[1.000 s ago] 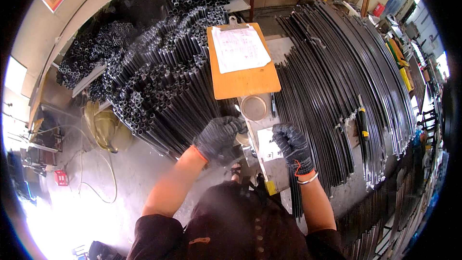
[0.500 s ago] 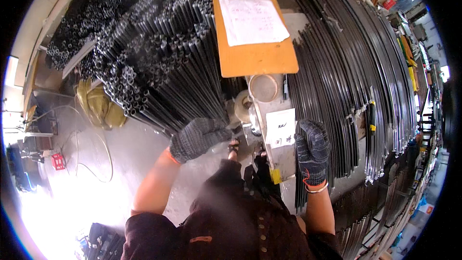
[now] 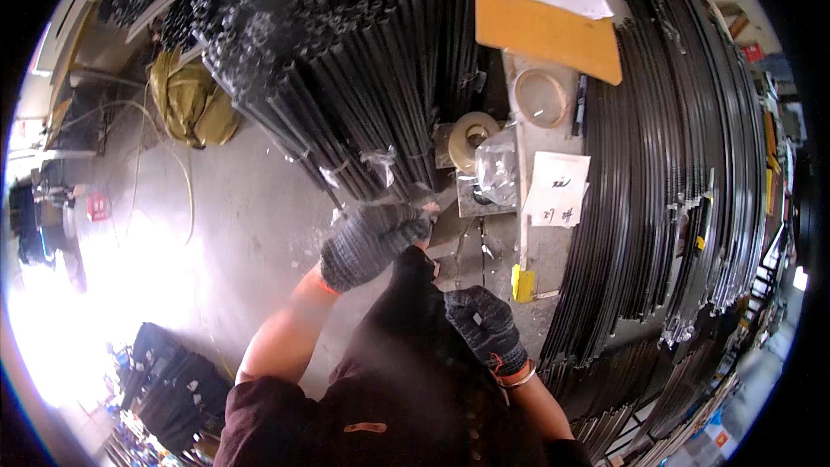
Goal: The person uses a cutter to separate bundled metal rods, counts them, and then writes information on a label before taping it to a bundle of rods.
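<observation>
Both my hands wear dark grey knit gloves with orange cuffs. My left hand is closed, its fingers pressed together, just below the near ends of the bundled black tubes; what it may hold is hidden. Clear plastic wrap clings to some of those tubes. My right hand is curled closed in front of my dark trousers, left of a yellow piece at the bench corner. A small pale spot shows at its fingers, too small to name.
A narrow bench carries a round dish, paper notes and a dark pen. An orange clipboard lies beyond. Beside it are a tape roll and long dark bars. An olive sack stands left.
My right hand has moved left and toward my body, away from the notes on the bench. My left hand stays near the tube ends. The whole view has shifted with my head.
</observation>
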Available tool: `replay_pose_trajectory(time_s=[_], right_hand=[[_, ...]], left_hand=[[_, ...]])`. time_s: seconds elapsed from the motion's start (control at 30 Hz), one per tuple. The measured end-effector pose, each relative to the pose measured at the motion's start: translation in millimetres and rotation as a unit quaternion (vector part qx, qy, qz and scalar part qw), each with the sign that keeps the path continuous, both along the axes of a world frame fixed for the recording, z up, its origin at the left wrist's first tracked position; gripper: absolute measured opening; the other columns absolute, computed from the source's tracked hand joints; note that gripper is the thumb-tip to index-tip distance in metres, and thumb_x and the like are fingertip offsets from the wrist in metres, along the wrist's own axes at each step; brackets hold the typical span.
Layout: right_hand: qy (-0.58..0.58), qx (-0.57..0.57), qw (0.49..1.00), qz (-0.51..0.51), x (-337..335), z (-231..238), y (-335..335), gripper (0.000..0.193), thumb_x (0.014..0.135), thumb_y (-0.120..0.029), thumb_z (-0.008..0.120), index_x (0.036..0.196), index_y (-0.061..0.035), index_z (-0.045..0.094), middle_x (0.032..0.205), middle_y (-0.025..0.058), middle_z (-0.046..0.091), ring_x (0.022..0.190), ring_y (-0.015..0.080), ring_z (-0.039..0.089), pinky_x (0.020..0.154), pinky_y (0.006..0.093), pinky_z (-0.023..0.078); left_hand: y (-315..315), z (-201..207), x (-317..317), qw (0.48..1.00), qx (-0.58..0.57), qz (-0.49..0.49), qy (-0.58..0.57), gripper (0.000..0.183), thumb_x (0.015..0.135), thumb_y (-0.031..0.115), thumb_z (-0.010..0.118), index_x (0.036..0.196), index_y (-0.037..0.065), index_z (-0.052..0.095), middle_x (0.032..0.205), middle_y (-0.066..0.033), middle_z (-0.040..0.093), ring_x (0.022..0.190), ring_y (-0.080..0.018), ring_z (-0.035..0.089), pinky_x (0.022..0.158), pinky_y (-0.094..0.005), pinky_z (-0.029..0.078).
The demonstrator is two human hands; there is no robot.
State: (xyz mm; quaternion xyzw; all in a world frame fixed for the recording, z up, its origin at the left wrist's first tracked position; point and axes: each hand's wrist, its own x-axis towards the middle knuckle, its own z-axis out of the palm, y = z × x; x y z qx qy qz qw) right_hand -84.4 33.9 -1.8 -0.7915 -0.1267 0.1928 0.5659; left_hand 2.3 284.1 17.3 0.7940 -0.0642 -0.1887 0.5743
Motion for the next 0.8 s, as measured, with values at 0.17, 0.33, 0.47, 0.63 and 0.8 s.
replay_pose_trajectory(time_s=[0.17,0.33,0.47,0.63,0.8], right_hand=[[0.033,-0.004,0.999,-0.012,-47.0,-55.9,5.7,0.020,0.083,-0.003,0.069,0.102,-0.0034,0.066,0.100,0.0142,0.068,0.088,0.0293,0.066,0.080,0.0362,0.052],[0.105,-0.014,0.992,-0.065,-106.3,-151.9,10.2,0.015,0.087,-0.010,0.067,0.100,-0.0020,0.066,0.098,0.0147,0.068,0.086,0.0297,0.067,0.079,0.0367,0.053],[0.173,-0.033,0.981,-0.075,-137.5,-230.5,9.5,0.015,0.087,-0.014,0.068,0.096,-0.0020,0.067,0.094,0.0132,0.070,0.085,0.0291,0.068,0.075,0.0368,0.053],[0.106,-0.118,0.986,-0.044,-138.2,-323.9,41.4,0.015,0.085,-0.018,0.068,0.085,-0.0034,0.063,0.082,0.0161,0.064,0.078,0.0353,0.063,0.069,0.0416,0.049],[0.012,-0.182,0.983,-0.018,-147.7,-471.7,103.4,0.017,0.083,-0.016,0.068,0.075,-0.0053,0.057,0.081,0.0150,0.062,0.084,0.0351,0.062,0.070,0.0442,0.047]], left_hand=[[17.0,-24.1,-20.7,0.998,0.041,0.030,-0.034,0.020,0.094,0.011,0.060,0.107,-0.002,0.066,0.097,-0.0116,0.071,0.089,-0.0177,0.067,0.081,-0.0295,0.052],[27.1,-31.8,-32.7,0.997,-0.029,0.038,-0.068,0.020,0.093,0.009,0.060,0.108,-0.002,0.066,0.100,-0.0141,0.070,0.092,-0.0233,0.068,0.083,-0.0307,0.053],[31.2,-35.8,-27.2,0.994,0.057,-0.021,-0.089,0.020,0.091,0.005,0.061,0.109,-0.002,0.066,0.102,-0.0147,0.070,0.094,-0.0238,0.068,0.083,-0.0300,0.054],[27.2,-69.0,1.3,0.986,0.076,-0.041,-0.144,0.023,0.089,0.004,0.064,0.111,0.001,0.067,0.105,-0.0110,0.071,0.094,-0.0189,0.069,0.081,-0.0271,0.054],[76.9,-186.6,50.7,0.939,-0.015,-0.030,-0.342,0.020,0.090,0.012,0.064,0.108,0.004,0.068,0.094,-0.0074,0.070,0.082,-0.0175,0.067,0.073,-0.0266,0.053]])
